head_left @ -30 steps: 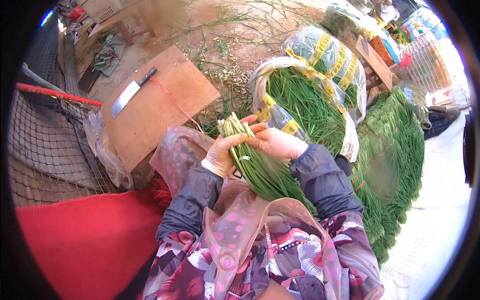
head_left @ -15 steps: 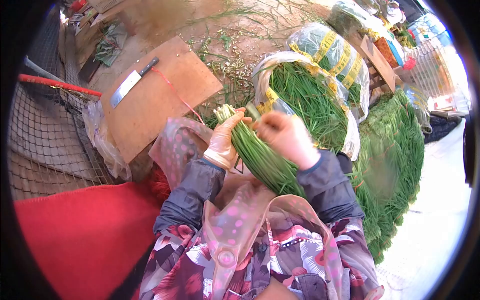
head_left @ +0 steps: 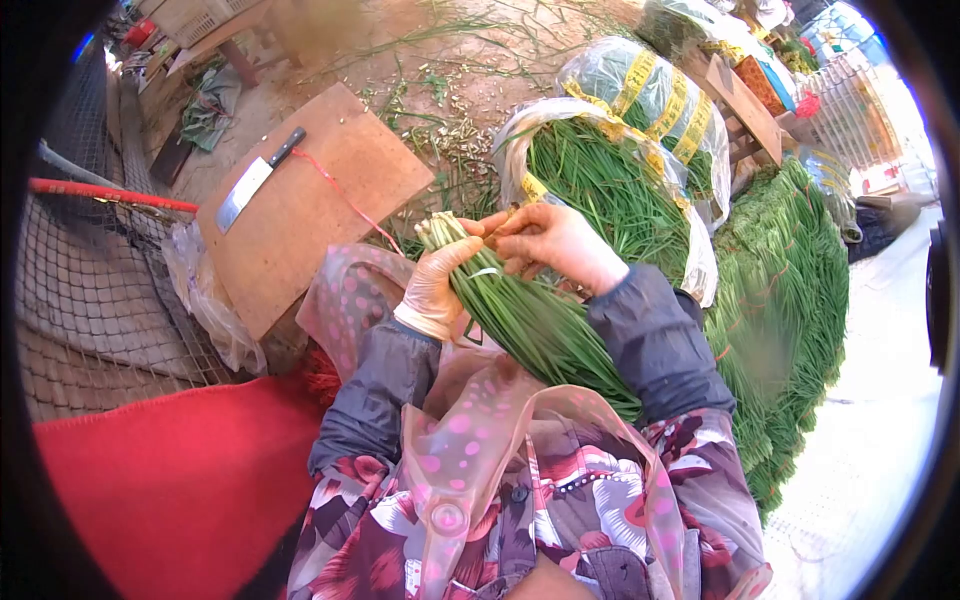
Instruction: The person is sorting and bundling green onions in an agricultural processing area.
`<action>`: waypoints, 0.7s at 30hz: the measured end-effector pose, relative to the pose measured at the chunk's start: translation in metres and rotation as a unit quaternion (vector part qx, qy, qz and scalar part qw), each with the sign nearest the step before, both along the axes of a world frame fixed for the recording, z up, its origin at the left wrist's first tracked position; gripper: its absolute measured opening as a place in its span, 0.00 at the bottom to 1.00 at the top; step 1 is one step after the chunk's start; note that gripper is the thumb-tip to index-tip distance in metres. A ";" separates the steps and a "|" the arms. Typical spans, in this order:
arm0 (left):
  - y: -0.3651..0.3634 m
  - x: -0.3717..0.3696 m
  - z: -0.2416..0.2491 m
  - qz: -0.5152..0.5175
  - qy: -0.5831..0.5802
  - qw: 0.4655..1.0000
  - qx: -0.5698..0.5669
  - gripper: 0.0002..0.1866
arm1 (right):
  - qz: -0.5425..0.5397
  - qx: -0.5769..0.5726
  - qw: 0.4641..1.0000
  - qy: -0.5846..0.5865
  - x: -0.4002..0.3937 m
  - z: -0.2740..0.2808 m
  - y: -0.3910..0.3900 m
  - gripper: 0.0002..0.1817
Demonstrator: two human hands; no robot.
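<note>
My left hand (head_left: 436,287), in a thin pale glove, is wrapped round a bundle of green chives (head_left: 540,330) just below its whitish cut ends. The leaves run down to the right across my lap. A narrow white band (head_left: 487,271) shows across the bundle beside the left fingers. Against the bundle's upper side, my right hand (head_left: 563,245) is pinched close to the left fingertips. Whatever lies between its fingers is too small to make out.
A wooden board (head_left: 320,200) at left carries a cleaver (head_left: 258,180) and a red string (head_left: 345,190). Beyond my hands stands an open plastic bag of chives (head_left: 610,185). Stacked chives (head_left: 775,320) lie at right, a red cloth (head_left: 170,480) at lower left.
My right hand was blurred with motion and is now pinched near the left fingertips. The white band now shows across the chives. The view has shifted slightly.
</note>
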State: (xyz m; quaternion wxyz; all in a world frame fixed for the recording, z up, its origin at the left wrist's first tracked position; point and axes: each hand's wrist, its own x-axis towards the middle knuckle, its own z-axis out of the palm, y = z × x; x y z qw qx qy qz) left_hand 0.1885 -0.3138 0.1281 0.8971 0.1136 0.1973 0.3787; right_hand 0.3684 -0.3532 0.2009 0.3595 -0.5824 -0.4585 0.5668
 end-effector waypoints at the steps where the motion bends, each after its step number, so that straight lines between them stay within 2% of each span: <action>1: 0.000 -0.001 0.002 0.013 0.045 0.999 0.021 0.11 | 0.049 0.051 0.994 -0.078 -0.003 0.005 -0.009 0.17; 3: 0.001 0.004 0.008 0.008 0.057 0.998 0.027 0.11 | 0.130 0.123 0.952 -0.248 -0.010 0.008 -0.018 0.18; 4: 0.001 0.007 0.010 0.003 0.067 0.997 0.037 0.11 | 0.123 0.253 0.913 -0.295 -0.016 -0.004 -0.020 0.14; 5: 0.001 0.010 0.012 0.003 0.068 0.998 0.012 0.12 | 0.122 0.234 0.921 -0.285 -0.018 -0.007 -0.021 0.13; 7: 0.006 0.009 0.023 0.027 0.085 0.995 0.033 0.13 | 0.118 0.219 0.929 -0.273 -0.017 0.002 -0.022 0.12; 9: 0.019 -0.003 0.049 0.073 0.100 0.990 0.067 0.16 | 0.152 0.046 0.957 -0.244 -0.011 0.014 -0.024 0.10; 10: 0.031 -0.012 0.060 0.132 0.134 0.976 0.114 0.19 | 0.144 0.049 0.959 -0.240 -0.004 0.010 -0.029 0.10; 11: 0.048 -0.027 0.068 0.192 0.120 0.961 0.161 0.19 | 0.233 0.115 0.893 -0.368 0.007 -0.003 -0.036 0.09; 12: 0.063 -0.044 0.081 0.210 0.112 0.951 0.199 0.18 | 0.311 0.177 0.797 -0.486 0.020 -0.020 -0.043 0.09; 14: 0.089 -0.076 0.111 0.243 0.070 0.927 0.277 0.15 | 0.398 -0.058 0.709 -0.579 0.053 -0.085 -0.063 0.11; 15: 0.098 -0.088 0.124 0.255 0.036 0.912 0.318 0.14 | 0.387 -0.051 0.715 -0.580 0.072 -0.084 -0.070 0.11; 18: 0.116 -0.105 0.150 0.265 0.023 0.879 0.394 0.09 | 0.226 -0.121 0.787 -0.561 0.123 -0.068 -0.077 0.13; 19: 0.123 -0.107 0.152 0.249 0.010 0.882 0.401 0.09 | 0.150 -0.112 0.815 -0.548 0.122 -0.034 -0.064 0.15; 20: 0.124 -0.099 0.155 0.239 0.011 0.882 0.406 0.09 | 0.064 0.019 0.858 -0.509 0.127 -0.012 -0.055 0.15; 21: 0.125 -0.089 0.158 0.243 0.023 0.886 0.394 0.09 | -0.079 0.122 0.915 -0.377 0.112 0.024 -0.047 0.15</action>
